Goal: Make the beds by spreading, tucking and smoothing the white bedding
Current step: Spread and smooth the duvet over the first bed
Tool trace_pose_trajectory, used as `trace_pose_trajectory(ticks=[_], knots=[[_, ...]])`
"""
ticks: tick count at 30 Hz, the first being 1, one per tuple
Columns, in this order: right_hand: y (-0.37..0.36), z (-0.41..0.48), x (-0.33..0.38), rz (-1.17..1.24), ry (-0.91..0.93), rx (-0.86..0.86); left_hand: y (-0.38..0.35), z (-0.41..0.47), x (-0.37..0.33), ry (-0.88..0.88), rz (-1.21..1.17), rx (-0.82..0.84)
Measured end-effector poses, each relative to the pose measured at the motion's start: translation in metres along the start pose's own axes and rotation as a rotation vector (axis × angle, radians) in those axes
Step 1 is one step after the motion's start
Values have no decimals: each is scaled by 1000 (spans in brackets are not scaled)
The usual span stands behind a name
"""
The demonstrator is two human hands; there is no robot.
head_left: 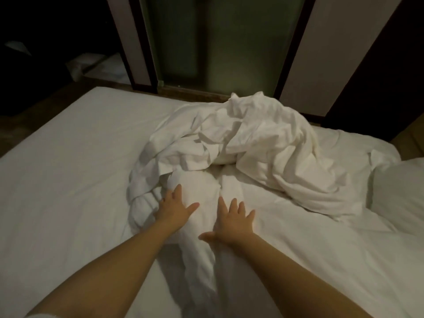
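- Head view: the fingers [234, 204] of the right hand [231, 223] are seen spread and flat, pressed palm down on the duvet [309, 237], gripping nothing.
- The left hand [175, 206] is laid just beside it, open too, with its thumb stretched toward the right hand and its fingertips pushed against a soft bulge of the bedding; nothing is held.
- Both bare forearms are extended from the bottom edge, with a twisted ridge of white cloth lying between them.
- A crumpled sheet [252, 143] is heaped beyond the hands, near the far edge of the bed, and runs down in folds to the left hand.
- The mattress [64, 168] is seen smooth and uncovered on the left.
- A pillow [399, 191] is set at the right edge.
- A dark-framed glass door [218, 42] is seen behind the bed.
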State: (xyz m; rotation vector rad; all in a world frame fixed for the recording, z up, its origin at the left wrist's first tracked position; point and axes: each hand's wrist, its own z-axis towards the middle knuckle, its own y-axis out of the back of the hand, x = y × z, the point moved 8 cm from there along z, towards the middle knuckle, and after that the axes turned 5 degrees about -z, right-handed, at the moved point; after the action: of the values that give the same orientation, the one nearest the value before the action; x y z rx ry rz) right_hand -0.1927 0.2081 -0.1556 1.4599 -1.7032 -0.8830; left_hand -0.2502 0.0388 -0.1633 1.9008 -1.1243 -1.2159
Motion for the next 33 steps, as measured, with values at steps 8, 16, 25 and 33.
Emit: trace_pose_trajectory(ticks=[8,16,25,33], knots=[[-37,-2,95,-206,-71,-119,14,25,96,25,35,122],[84,-18,21,273,-371,-524,55,74,137,-130,78,223],[220,-113,-84,1148,-630,-1192,47,46,54,-424,81,246],[225,-159,-157,1151,-808,-1242,35,47,44,-167,-304,165]])
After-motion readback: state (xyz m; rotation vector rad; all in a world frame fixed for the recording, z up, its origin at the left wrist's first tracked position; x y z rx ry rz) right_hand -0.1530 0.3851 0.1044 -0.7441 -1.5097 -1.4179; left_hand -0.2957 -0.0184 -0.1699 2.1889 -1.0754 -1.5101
